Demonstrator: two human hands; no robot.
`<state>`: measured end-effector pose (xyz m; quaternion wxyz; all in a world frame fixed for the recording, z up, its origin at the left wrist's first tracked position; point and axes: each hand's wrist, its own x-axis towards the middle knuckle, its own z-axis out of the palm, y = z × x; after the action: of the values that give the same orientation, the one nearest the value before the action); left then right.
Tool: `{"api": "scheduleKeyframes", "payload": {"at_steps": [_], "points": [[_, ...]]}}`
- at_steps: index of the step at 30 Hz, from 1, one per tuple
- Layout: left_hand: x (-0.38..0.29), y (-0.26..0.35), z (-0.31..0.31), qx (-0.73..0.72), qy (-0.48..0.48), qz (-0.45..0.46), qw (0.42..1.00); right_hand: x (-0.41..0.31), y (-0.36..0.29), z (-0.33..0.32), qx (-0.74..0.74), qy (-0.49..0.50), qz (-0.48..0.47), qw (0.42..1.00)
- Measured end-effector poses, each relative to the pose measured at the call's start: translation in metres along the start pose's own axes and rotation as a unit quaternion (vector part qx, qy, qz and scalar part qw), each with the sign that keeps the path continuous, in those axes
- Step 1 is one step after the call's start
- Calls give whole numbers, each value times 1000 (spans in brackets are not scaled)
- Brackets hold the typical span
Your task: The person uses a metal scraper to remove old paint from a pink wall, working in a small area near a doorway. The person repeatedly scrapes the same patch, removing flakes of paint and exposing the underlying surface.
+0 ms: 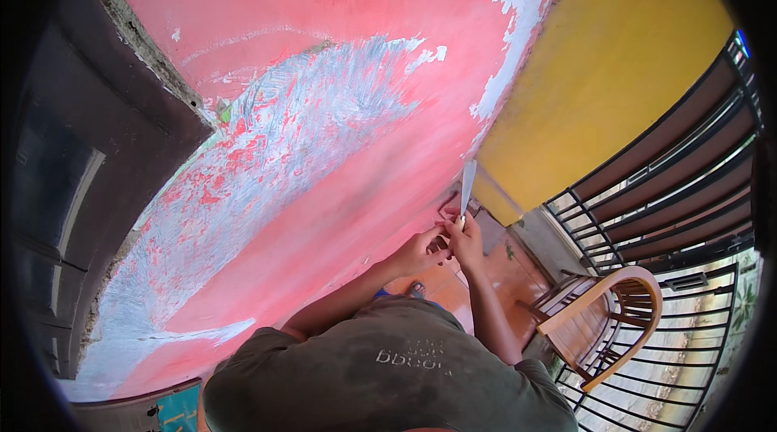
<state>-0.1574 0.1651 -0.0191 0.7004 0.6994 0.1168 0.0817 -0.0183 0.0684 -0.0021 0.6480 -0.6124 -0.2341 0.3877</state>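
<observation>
My right hand (466,241) is closed around the handle of a putty knife or similar scraper (467,186), whose pale tapered blade points up towards the corner of the walls. Beside it, my left hand (423,250) has its fingers curled close to the handle and the right hand; whether it grips anything is not clear. Both hands are in front of a pink wall (364,195) with a broad scuffed white and bluish patch (291,110). More pink paint is gone in a ragged white strip (516,37) along the corner.
A yellow wall (601,67) meets the pink one on the right. Below it stand a black metal gate (668,159) and a wooden armchair (583,322) on the tiled floor (504,286). A dark door or window frame (139,104) with broken plaster along its edge is at left.
</observation>
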Motion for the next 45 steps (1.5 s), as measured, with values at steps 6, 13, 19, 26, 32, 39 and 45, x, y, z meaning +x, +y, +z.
{"api": "scheduleKeyframes", "payload": {"at_steps": [6, 13, 19, 26, 32, 39, 45], "points": [[-14, 0, -16, -59, 11, -14, 998, -27, 7, -25, -77, 94, 81, 989], [-25, -27, -50, -85, 75, 19, 993, -30, -4, 1, -93, -2, 88, 992], [-27, -1, -74, -148, 124, 30, 981, -13, -24, 32, -76, -160, 85, 980], [28, 26, -69, -348, 208, 143, 903, 65, -63, 29, -17, -389, 90, 917], [111, 75, -54, -424, 254, 229, 839, 145, -114, -8, 269, -536, 269, 754], [183, 136, -46, -477, 441, 252, 717, 201, -172, -29, 229, -526, 344, 744], [210, 143, -49, -466, 545, 250, 651, 230, -188, -27, 112, -566, 306, 757]]}}
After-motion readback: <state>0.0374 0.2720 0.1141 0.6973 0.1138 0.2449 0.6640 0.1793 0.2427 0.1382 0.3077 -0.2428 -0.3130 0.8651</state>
